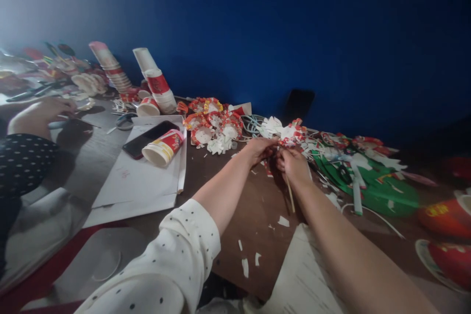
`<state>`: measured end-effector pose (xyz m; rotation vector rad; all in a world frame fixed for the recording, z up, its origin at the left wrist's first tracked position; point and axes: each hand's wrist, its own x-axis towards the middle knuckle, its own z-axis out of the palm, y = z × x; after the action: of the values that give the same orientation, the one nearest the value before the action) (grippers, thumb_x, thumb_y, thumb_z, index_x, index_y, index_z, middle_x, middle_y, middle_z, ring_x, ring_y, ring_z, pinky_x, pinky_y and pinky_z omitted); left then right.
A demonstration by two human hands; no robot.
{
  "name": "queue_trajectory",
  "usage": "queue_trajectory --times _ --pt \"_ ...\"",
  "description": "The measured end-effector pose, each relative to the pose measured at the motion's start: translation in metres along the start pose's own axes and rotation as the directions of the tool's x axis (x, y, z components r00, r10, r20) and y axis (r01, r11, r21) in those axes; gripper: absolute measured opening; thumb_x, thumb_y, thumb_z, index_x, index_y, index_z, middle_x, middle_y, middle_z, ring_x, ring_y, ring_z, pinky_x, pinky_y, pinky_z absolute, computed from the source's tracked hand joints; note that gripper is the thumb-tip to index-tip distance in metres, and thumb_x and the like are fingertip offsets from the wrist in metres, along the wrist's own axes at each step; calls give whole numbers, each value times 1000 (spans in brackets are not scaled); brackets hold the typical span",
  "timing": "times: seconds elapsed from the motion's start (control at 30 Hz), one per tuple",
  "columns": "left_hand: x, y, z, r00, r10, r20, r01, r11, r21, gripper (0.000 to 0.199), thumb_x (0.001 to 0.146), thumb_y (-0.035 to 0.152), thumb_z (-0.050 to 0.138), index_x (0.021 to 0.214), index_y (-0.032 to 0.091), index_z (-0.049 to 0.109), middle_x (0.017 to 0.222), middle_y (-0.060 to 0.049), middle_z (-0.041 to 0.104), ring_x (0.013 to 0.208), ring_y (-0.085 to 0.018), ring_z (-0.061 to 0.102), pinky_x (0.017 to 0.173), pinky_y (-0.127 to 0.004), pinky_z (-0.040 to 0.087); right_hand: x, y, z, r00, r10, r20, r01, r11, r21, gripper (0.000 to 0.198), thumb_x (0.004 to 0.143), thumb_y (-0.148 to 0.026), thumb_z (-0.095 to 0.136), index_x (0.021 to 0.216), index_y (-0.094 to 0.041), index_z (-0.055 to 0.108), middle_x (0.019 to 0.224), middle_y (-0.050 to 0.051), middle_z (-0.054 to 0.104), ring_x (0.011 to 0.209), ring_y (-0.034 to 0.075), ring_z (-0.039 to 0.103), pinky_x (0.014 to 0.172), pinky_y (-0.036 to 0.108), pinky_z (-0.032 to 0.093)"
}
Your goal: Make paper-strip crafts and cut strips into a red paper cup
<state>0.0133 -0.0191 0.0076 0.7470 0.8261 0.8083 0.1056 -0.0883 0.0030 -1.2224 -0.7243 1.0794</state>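
Near the middle of the table, my left hand point(262, 149) is closed, its fingertips at the underside of a red-and-white flower point(292, 133) that looks cut from a paper cup. My right hand point(294, 166) is close beside it, fingers closed round a thin wooden stick point(290, 197) that slants down toward me. The join between flower and stick is hidden by my fingers. Left of my hands lies a pile of similar cut paper-cup flowers point(215, 125). Past my right hand is a green sheet point(386, 191) under paper scraps and a glue-stick-like white tube point(357, 194).
Stacked paper cups point(160, 86) stand at the back left. A white folder point(136, 181) carries a dark phone point(147, 140) and a paper cup point(164, 148). Another person's hand point(51, 109) works at far left. Red cups point(447, 218) lie at right; scraps point(245, 267) dot the brown table.
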Motion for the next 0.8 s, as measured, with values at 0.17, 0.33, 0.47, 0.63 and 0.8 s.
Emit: queue_trajectory --times 0.17,0.33,0.47,0.63,0.8 --pt "0 -1 -1 1000 12 14 -12 1000 9 15 75 17 68 65 12 59 56 2 55 46 -4 44 47 -16 36 1 3 -4 999 -23 31 21 998 64 31 62 -32 70 89 -20 62 56 -7 47 39 4 28 36 18 18" --pt "-2 0 -1 1000 -6 16 5 999 53 16 76 20 68 65 13 59 56 3 53 46 -3 43 48 -15 36 4 7 -10 997 -71 38 74 994 -86 23 67 -38 67 80 -20 63 51 -7 45 37 6 30 36 21 20" --pt "-3 2 1 999 -26 27 23 997 79 15 79 12 60 64 11 61 53 2 53 42 -3 41 46 -15 34 3 3 -15 976 -196 95 218 864 -454 25 76 -38 58 58 -21 57 43 -3 45 41 12 40 43 26 31" --pt "1 0 4 998 16 -59 -11 997 79 18 74 4 58 56 11 57 45 1 49 38 -4 38 43 -18 29 3 -1 -13 912 -376 164 394 695 -601 18 77 -30 53 64 -22 63 60 3 62 63 20 56 64 31 44" --pt "6 -4 6 996 45 -78 -40 997 63 19 71 5 61 54 12 54 43 1 48 38 -6 40 44 -21 32 5 4 -12 945 -310 106 317 786 -531 17 80 -37 53 77 -23 62 57 0 59 56 19 54 55 30 42"
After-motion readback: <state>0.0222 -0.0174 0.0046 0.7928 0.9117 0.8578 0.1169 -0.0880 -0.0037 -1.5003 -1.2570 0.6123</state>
